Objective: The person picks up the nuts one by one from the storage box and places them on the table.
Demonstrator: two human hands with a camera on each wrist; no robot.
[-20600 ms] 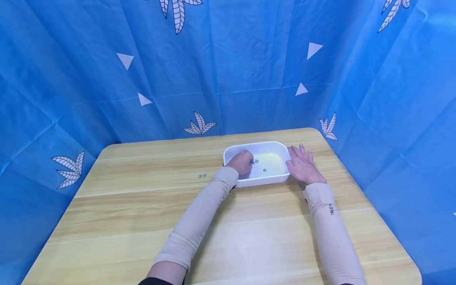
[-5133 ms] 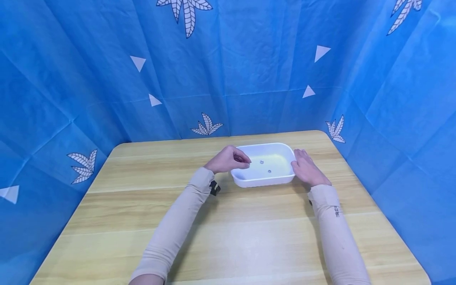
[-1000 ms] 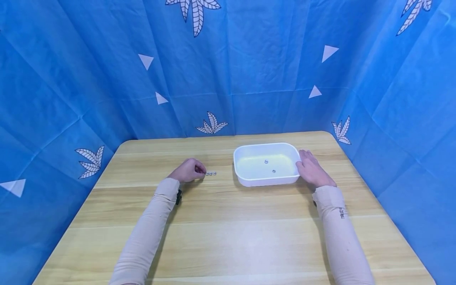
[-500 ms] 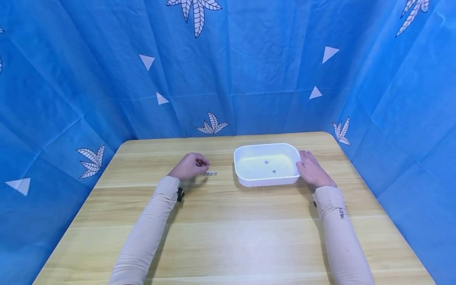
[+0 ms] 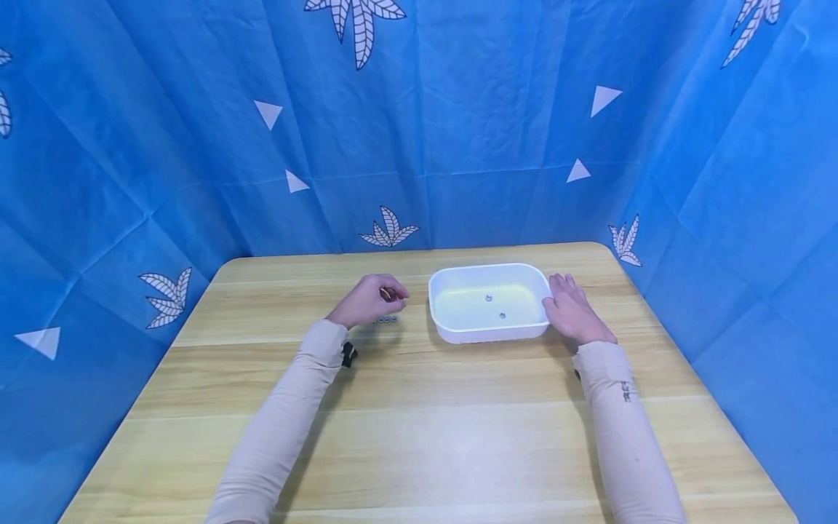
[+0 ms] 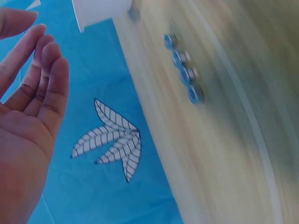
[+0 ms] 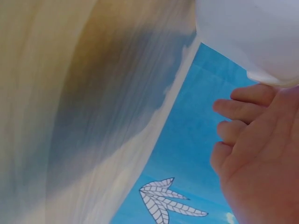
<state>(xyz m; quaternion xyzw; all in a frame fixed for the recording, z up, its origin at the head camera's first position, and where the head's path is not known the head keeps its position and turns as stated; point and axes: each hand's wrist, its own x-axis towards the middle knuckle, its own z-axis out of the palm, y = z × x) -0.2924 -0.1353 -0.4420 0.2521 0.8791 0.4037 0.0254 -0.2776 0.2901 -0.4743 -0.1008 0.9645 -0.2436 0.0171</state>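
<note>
Toward the left of the wooden counter (image 5: pixel 419 429), the left grip (image 5: pixel 368 300) hovers with thumb and fingertips slightly apart and nothing visible between them, held above the surface probably to avoid knocking what lies there. Just below it, four small metal nuts (image 6: pixel 188 75) sit in a straight row, so evenly aligned that the placing looks deliberate. Right of the row stands a white tray (image 5: pixel 487 335), upright, its low walls likely there to keep two loose pieces together: a farther nut (image 5: pixel 489 298) and a nearer nut (image 5: pixel 502 316), lying apart on its floor. At its right end, the right grip (image 5: pixel 575 310) appears clamped on the rim, presumably steadying it, though the thumb's exact hold is hard to make out.
</note>
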